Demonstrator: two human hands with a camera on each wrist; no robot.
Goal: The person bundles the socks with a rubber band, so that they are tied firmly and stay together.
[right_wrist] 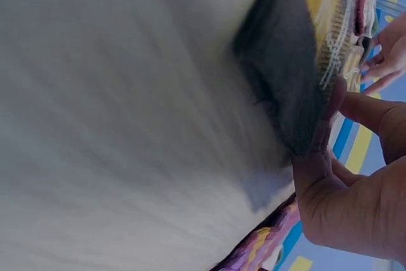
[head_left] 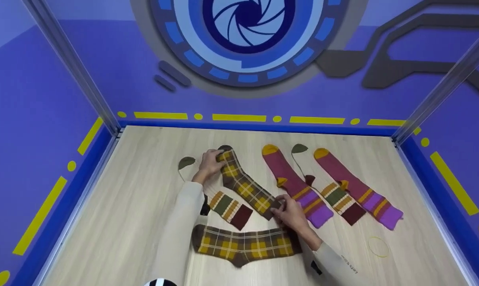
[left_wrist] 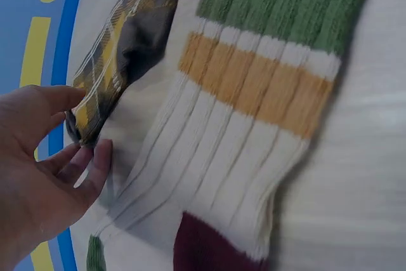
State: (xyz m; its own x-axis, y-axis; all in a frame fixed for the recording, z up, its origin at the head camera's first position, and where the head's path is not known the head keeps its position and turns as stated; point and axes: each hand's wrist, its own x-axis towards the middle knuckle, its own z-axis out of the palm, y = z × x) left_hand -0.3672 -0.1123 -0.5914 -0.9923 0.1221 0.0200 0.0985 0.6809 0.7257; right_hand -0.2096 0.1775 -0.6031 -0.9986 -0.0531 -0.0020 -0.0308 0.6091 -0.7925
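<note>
A brown and yellow plaid sock (head_left: 245, 186) lies slantwise between both hands in the head view. At its dark toe, my left hand (head_left: 210, 162) pinches the fabric; in the left wrist view its thumb is over the toe (left_wrist: 89, 118) and the other fingers curl at the edge. My right hand (head_left: 291, 212) pinches the dark cuff (right_wrist: 285, 74) at the other end between thumb and fingers. Just below-left lies a striped green, cream and maroon sock (head_left: 230, 208), partly hidden by the left arm. A second plaid sock (head_left: 243, 244) lies crosswise nearer the body.
To the right lie two maroon socks with purple cuffs (head_left: 291, 174) (head_left: 350, 174), with another striped sock (head_left: 340, 200) between them. A thin yellow ring (head_left: 378, 246) is on the table at the right. Blue panels (head_left: 239, 107) wall the wooden table (head_left: 144, 159).
</note>
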